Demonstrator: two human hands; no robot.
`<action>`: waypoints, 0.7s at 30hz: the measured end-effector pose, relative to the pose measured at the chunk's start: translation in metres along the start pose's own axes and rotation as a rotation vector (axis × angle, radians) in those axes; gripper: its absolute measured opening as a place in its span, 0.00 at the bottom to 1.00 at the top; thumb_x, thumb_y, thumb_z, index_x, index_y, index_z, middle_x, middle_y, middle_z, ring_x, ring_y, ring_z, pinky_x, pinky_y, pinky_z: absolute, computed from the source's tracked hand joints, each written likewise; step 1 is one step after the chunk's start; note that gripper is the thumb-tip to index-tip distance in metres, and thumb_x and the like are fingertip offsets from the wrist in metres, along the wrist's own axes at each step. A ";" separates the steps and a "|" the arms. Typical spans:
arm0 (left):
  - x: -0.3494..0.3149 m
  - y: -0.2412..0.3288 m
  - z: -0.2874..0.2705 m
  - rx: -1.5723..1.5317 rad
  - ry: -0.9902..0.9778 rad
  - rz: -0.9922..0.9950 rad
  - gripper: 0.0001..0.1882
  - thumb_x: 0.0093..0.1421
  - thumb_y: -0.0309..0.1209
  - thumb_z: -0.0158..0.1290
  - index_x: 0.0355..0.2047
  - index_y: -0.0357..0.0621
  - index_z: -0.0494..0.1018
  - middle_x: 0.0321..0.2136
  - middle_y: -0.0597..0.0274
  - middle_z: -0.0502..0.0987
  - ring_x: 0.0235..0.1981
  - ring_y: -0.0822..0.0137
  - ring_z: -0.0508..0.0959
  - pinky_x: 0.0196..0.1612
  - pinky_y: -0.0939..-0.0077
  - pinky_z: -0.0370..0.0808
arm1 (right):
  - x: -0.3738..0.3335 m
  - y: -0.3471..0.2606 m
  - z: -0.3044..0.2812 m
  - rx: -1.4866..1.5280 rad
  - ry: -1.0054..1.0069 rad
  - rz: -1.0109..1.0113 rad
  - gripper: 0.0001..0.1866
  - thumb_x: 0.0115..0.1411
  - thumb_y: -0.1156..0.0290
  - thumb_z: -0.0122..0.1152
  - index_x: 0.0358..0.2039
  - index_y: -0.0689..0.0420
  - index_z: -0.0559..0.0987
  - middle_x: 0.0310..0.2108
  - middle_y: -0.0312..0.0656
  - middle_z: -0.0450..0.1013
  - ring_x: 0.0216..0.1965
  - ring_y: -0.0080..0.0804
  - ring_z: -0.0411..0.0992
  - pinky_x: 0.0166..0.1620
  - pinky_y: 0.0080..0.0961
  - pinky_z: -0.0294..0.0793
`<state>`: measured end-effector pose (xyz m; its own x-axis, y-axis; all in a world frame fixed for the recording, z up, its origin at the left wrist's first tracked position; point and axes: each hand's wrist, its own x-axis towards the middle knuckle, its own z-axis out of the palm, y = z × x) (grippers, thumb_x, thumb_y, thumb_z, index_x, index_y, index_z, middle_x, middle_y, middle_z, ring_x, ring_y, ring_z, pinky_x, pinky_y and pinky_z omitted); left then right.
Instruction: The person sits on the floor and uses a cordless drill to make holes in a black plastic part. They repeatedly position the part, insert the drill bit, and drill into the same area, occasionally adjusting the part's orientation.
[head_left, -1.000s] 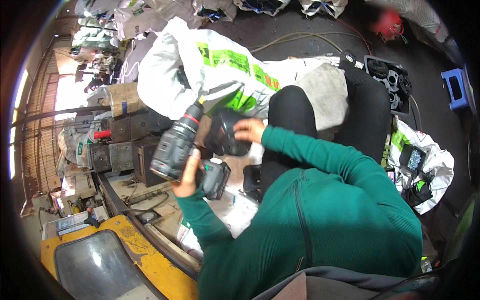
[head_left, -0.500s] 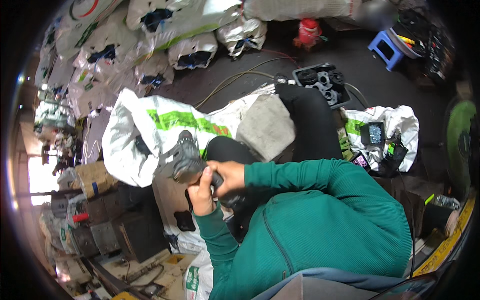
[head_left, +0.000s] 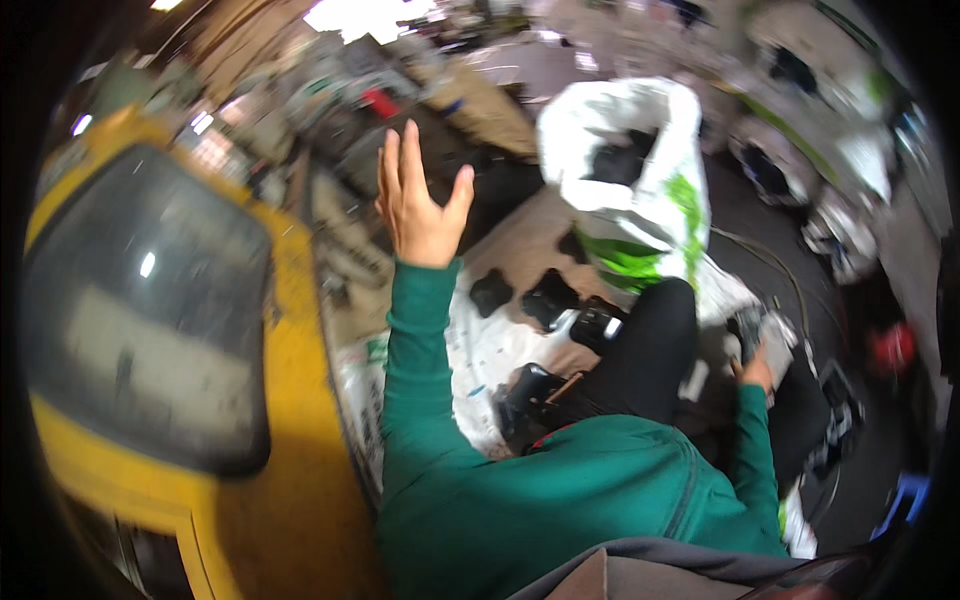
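Note:
My left hand [head_left: 425, 210] is raised on the left with its fingers spread, holding nothing. Below and to the right of it, several black moulded parts [head_left: 548, 298] lie spread over a white sheet [head_left: 470, 350]. My right hand [head_left: 760, 371] is by my right knee, its fingers bent against a blurred dark grey thing [head_left: 747, 328] and a light grey piece [head_left: 776, 338]. What exactly it grips is too smeared to name. In front of my left knee stands an open white sack [head_left: 690, 130] with green print and dark contents.
A yellow machine [head_left: 297, 330] with a dark window is close on my left. White sacks [head_left: 840, 235] line the far right, with a hose [head_left: 785, 262] on the floor before them. A red container [head_left: 890, 347] and a blue stool [head_left: 903, 502] are at the right.
My view has swung left. Both hands were together on a dark grey part; now they are apart, the left raised and opened, the right down by my right knee.

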<state>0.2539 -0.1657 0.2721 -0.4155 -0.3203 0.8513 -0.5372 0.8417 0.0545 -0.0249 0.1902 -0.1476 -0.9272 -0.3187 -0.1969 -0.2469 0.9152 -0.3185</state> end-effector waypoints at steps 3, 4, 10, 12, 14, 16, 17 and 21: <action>0.018 -0.065 -0.052 0.348 0.272 -0.144 0.42 0.48 0.41 0.58 0.62 0.50 0.53 0.60 0.48 0.53 0.61 0.46 0.54 0.56 0.45 0.56 | 0.024 0.022 0.057 -0.242 -0.068 0.043 0.52 0.48 0.47 0.63 0.65 0.48 0.43 0.35 0.51 0.76 0.36 0.44 0.75 0.46 0.39 0.67; 0.025 -0.087 -0.064 0.478 0.371 -0.170 0.43 0.48 0.41 0.58 0.62 0.50 0.51 0.61 0.47 0.53 0.61 0.45 0.54 0.56 0.44 0.56 | 0.029 0.025 0.070 -0.344 -0.093 0.042 0.52 0.48 0.47 0.63 0.65 0.47 0.43 0.35 0.50 0.76 0.37 0.43 0.75 0.48 0.38 0.65; 0.079 -0.233 -0.098 0.310 0.413 -0.425 0.48 0.48 0.44 0.58 0.62 0.36 0.46 0.58 0.37 0.53 0.60 0.45 0.54 0.60 0.59 0.55 | 0.021 0.027 0.066 -0.422 -0.090 0.039 0.57 0.40 0.42 0.67 0.65 0.43 0.45 0.39 0.39 0.75 0.45 0.35 0.70 0.48 0.39 0.61; 0.102 -0.275 -0.094 0.333 0.375 -0.558 0.50 0.46 0.47 0.59 0.62 0.36 0.45 0.56 0.37 0.58 0.58 0.46 0.59 0.59 0.61 0.58 | 0.013 0.025 0.061 -0.467 -0.018 0.019 0.58 0.39 0.41 0.67 0.65 0.42 0.44 0.39 0.38 0.75 0.45 0.34 0.69 0.47 0.39 0.61; 0.123 -0.313 -0.090 0.212 0.333 -0.663 0.50 0.45 0.48 0.60 0.61 0.35 0.48 0.52 0.38 0.65 0.54 0.45 0.65 0.57 0.63 0.61 | 0.007 0.022 0.062 -0.567 0.031 -0.001 0.59 0.39 0.41 0.67 0.65 0.42 0.42 0.38 0.37 0.74 0.44 0.34 0.69 0.47 0.40 0.61; 0.138 -0.343 -0.077 0.347 0.389 -0.695 0.50 0.44 0.50 0.59 0.60 0.35 0.50 0.52 0.38 0.65 0.53 0.45 0.66 0.56 0.62 0.62 | 0.006 0.023 0.065 -0.572 -0.003 -0.015 0.61 0.39 0.42 0.67 0.66 0.42 0.40 0.39 0.36 0.73 0.44 0.34 0.69 0.47 0.40 0.61; 0.144 -0.358 -0.073 0.369 0.345 -0.709 0.51 0.44 0.51 0.59 0.60 0.35 0.50 0.52 0.38 0.65 0.53 0.45 0.66 0.56 0.62 0.62 | 0.006 0.027 0.067 -0.559 -0.050 -0.005 0.61 0.38 0.42 0.68 0.66 0.41 0.40 0.41 0.36 0.72 0.45 0.35 0.68 0.48 0.40 0.60; 0.157 -0.409 -0.055 0.429 0.287 -0.734 0.51 0.43 0.52 0.59 0.60 0.33 0.51 0.51 0.37 0.66 0.53 0.46 0.66 0.56 0.61 0.61 | 0.007 0.046 0.072 -0.535 -0.068 -0.061 0.63 0.36 0.43 0.70 0.66 0.40 0.39 0.46 0.36 0.70 0.50 0.36 0.65 0.52 0.45 0.58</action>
<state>0.4488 -0.5359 0.4118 0.3092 -0.5442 0.7799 -0.8475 0.2143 0.4856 -0.0224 0.2126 -0.2303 -0.8909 -0.3740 -0.2577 -0.4249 0.8868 0.1816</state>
